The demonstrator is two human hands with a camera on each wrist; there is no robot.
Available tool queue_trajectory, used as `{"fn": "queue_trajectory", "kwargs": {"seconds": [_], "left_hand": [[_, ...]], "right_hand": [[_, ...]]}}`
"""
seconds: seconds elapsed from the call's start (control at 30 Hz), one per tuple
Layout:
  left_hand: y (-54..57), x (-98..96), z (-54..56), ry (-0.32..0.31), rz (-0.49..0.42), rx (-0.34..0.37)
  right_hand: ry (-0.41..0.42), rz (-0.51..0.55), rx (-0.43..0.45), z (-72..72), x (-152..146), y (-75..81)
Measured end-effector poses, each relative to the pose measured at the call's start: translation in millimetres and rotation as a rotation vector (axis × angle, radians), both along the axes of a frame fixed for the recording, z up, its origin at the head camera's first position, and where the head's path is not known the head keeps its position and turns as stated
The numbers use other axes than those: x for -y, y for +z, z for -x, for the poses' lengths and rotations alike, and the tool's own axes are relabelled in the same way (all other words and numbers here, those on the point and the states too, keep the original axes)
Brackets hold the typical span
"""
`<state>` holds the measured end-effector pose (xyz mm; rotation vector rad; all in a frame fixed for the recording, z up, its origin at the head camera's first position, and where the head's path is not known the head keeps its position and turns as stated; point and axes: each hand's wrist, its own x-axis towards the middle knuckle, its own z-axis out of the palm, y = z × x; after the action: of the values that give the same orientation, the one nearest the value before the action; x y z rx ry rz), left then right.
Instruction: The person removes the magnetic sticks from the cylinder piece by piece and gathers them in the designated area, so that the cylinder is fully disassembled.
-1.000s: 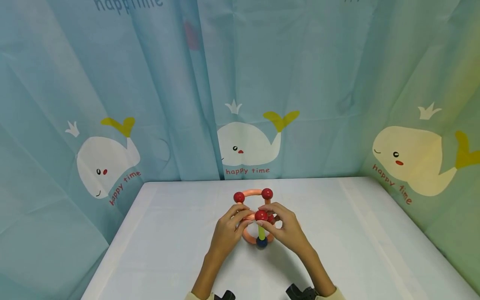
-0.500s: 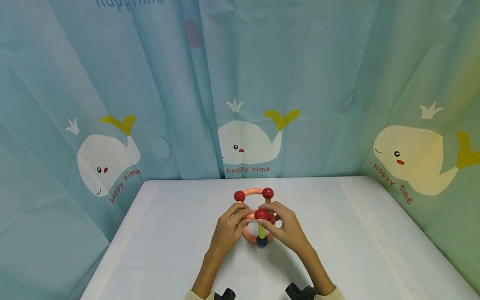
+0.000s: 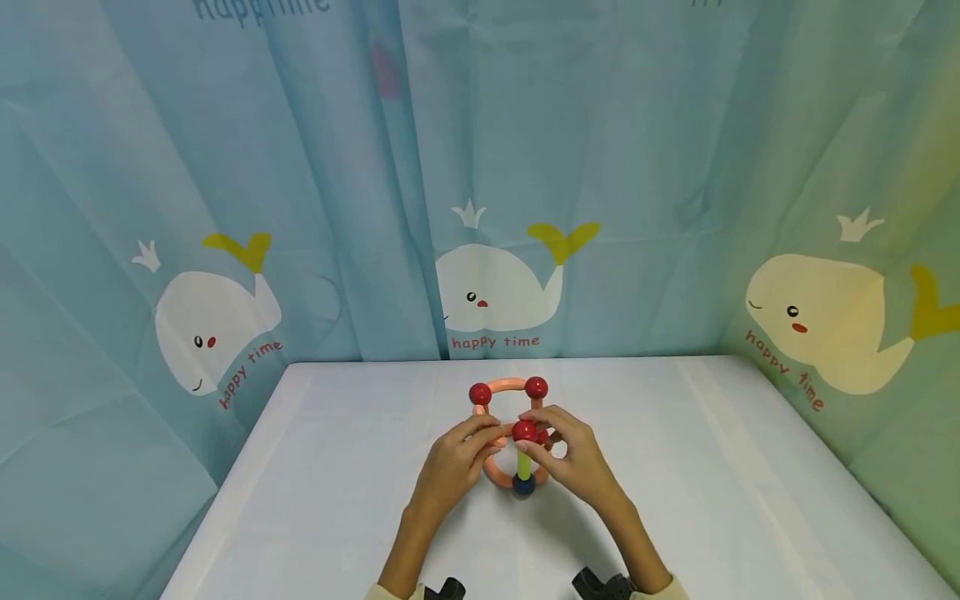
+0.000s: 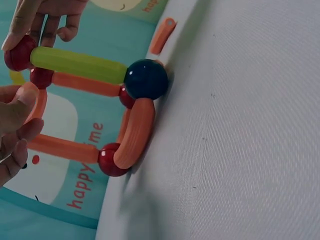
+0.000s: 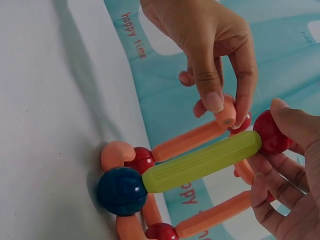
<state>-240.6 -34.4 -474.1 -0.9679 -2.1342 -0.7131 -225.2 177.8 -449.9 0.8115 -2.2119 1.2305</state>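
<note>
A frame of magnetic-looking rods and balls stands on the white table, with a blue ball (image 5: 122,191) at its near bottom corner. From that ball rises a ridged green rod (image 5: 202,161) topped by a red ball (image 3: 525,431). My right hand (image 3: 573,454) holds this red ball between thumb and fingers. My left hand (image 3: 455,460) pinches a curved orange rod (image 5: 227,111) between thumb and forefinger; the rod's bare end faces the green rod, apart from the red ball. Straight orange rods (image 4: 87,84) and more red balls (image 4: 114,160) form the other sides.
Another orange rod (image 4: 163,36) lies on the table (image 3: 337,467) beyond the frame. A blue curtain (image 3: 637,167) printed with whales surrounds the table's back and sides. Black wrist mounts (image 3: 602,583) show at the bottom of the head view.
My left hand has eased slightly left, drawing the orange rod's end away from the red ball. That ball has shifted slightly right in my right hand.
</note>
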Motion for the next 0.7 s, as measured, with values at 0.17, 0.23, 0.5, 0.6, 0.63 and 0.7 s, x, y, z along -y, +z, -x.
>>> {"fn": "queue_trajectory", "kwargs": {"seconds": [0.17,0.23,0.5,0.6,0.63,0.7], "left_hand": [[-1.0,-0.4,-0.1,-0.042,0.015,0.020],[-1.6,-0.4,-0.3,-0.054,0.016,0.020],[-5.8,0.9,-0.5,-0.023,0.039,0.035],[-6.3,1.4,-0.4,-0.030,0.031,0.048],[-5.9,1.4,-0.6,-0.036,0.025,0.057],[-5.1,0.6,-1.2,-0.052,0.011,0.080]], "right_hand": [[0.007,-0.002,-0.020,-0.3,-1,-0.9],[0.003,0.000,-0.035,-1.4,0,-0.4],[0.001,-0.016,-0.040,-11.0,4,14.5],[0.013,-0.019,-0.036,-3.2,-2,3.3],[0.019,-0.021,-0.030,-2.2,-4,2.2],[0.029,-0.022,-0.029,-1.1,-6,1.6]]}}
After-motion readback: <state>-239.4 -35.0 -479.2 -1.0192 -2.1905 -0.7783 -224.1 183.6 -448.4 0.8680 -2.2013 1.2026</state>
